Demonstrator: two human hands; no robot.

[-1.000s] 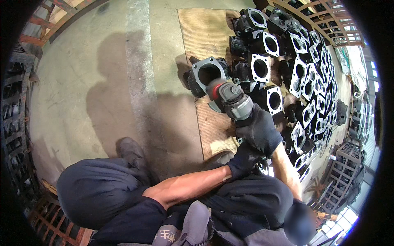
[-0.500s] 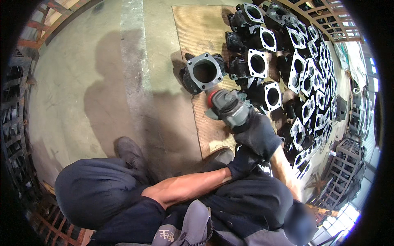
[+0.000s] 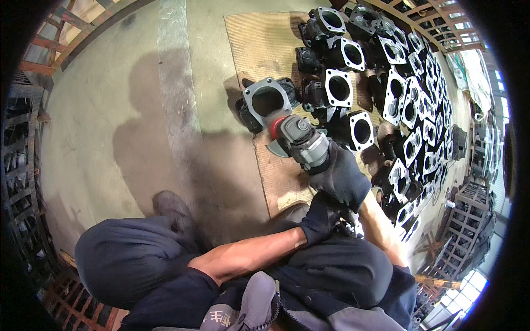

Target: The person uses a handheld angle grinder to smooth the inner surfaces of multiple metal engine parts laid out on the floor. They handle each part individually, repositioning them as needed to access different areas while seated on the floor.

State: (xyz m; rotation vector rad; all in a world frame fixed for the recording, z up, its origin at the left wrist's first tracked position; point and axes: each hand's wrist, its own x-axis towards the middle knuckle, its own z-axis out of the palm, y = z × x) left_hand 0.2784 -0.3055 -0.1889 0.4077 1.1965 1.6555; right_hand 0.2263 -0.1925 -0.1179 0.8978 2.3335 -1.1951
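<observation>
An angle grinder (image 3: 301, 140) with a red-rimmed disc and a metal guard is in both my gloved hands. My right hand (image 3: 343, 177) wraps round its body just behind the gear head. Lower down, my left hand (image 3: 323, 218) is closed at the grinder's rear end, its fingers partly hidden by my right wrist. The disc meets the near edge of a square machined flange on a black casting (image 3: 267, 96), which has a round bore and corner holes. The disc is blurred, and whether it touches the metal is hard to tell.
The casting stands on a corrugated cardboard sheet (image 3: 256, 49). Several rows of similar castings (image 3: 361, 131) stand close on the right. Slatted metal crates (image 3: 22, 143) line the left rim, with more at the far right. My shoe (image 3: 172, 207) rests on the concrete floor.
The grinder has shifted slightly left and up in the picture, with both hands moving along. The castings also sit a little differently in view, as the camera has turned slightly.
</observation>
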